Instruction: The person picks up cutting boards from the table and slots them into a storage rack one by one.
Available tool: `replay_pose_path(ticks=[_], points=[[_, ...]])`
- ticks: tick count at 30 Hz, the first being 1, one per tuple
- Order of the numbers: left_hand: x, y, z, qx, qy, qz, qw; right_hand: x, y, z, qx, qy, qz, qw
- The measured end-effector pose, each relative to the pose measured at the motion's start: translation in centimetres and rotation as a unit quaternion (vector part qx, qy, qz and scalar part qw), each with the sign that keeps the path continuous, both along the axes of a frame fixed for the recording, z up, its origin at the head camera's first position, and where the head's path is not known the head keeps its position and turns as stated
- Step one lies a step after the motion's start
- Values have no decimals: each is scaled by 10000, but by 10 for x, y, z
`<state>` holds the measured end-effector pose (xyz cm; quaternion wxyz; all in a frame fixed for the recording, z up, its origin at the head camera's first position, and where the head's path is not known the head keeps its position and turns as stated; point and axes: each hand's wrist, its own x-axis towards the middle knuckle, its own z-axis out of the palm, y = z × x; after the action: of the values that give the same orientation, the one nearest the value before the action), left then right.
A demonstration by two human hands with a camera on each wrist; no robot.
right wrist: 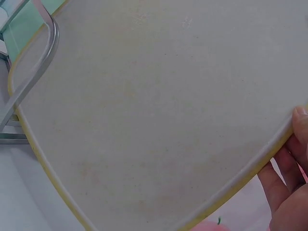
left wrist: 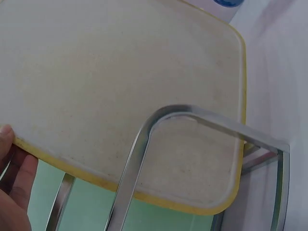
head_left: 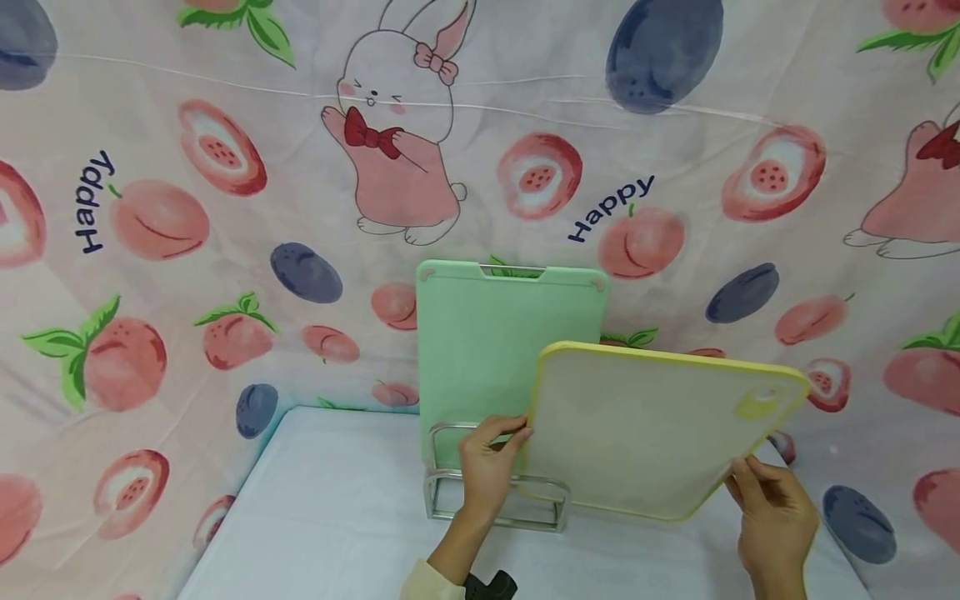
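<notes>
A pale cutting board with a yellow rim (head_left: 645,433) is held tilted, its right part out in the air. My left hand (head_left: 487,467) pinches its left edge between thumb and fingers. On the lower right edge my right hand (head_left: 776,517) grips it, thumb on the near face and fingers behind. In the left wrist view, one board corner lies behind a loop of the metal rack (left wrist: 185,109), in front of the green surface. A green cutting board (head_left: 495,342) stands upright in the rack. Whether the yellow-rimmed board touches the rack's base cannot be seen.
The rack stands on a white-covered table (head_left: 330,492). Behind the table hangs a cloth (head_left: 525,92) printed with fruit and rabbits. A black strap piece (head_left: 491,585) shows by the left wrist.
</notes>
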<state>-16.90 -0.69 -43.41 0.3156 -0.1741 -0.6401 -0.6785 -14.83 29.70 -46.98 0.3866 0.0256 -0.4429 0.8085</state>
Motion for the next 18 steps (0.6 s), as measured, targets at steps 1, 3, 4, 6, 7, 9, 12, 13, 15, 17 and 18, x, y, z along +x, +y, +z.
replay_pose_path(ticks=[1,3,4,6,7,9,12,13,15,17,18], points=[[0,-1,-1,21,22,-24,10000,0,-1,1,-9,-11,-3,10000],[-1,-2,-2,59,87,-87,9999,0,-3,3,-72,-35,-16,10000],[-2,-3,-3,72,127,-104,9998,-1,-4,4,-133,-58,-6,9999],[-3,-5,-4,109,196,-108,9997,-1,-7,5,-140,-159,-45,9998],[-3,-6,-5,117,237,-101,9996,-1,-8,5,-104,-171,-44,9998],[-4,-7,-5,109,320,-71,9994,-2,-10,5,-75,-169,-16,9998],[-5,-10,-5,99,354,-42,9993,-3,-12,4,-58,-163,-11,9998],[-5,-11,-5,87,348,-25,9994,-3,-13,3,-87,-130,15,9999],[-5,-12,-4,91,300,3,9995,-4,-15,3,-152,-112,43,9998],[-5,-14,-3,82,266,41,9996,-4,-17,3,-160,-54,93,9998],[-5,-15,-4,93,244,53,9996,-5,-18,3,-145,-31,107,9998]])
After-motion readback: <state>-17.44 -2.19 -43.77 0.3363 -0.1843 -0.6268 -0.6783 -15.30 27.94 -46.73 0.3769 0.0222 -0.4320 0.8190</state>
